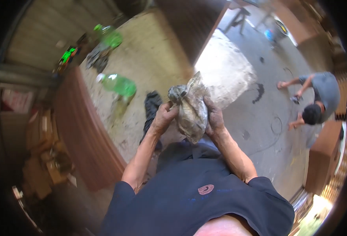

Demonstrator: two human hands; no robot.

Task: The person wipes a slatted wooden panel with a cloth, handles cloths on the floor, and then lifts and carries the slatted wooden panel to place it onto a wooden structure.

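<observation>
Gripping dirty crumpled rag [192,109]: left hand [163,117], right hand [214,117], fingers curled.

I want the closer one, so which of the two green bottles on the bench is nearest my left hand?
The green bottle lying mid-bench, just up and left of your left hand. The other green bottle sits much farther away, at the bench's far end.
</observation>
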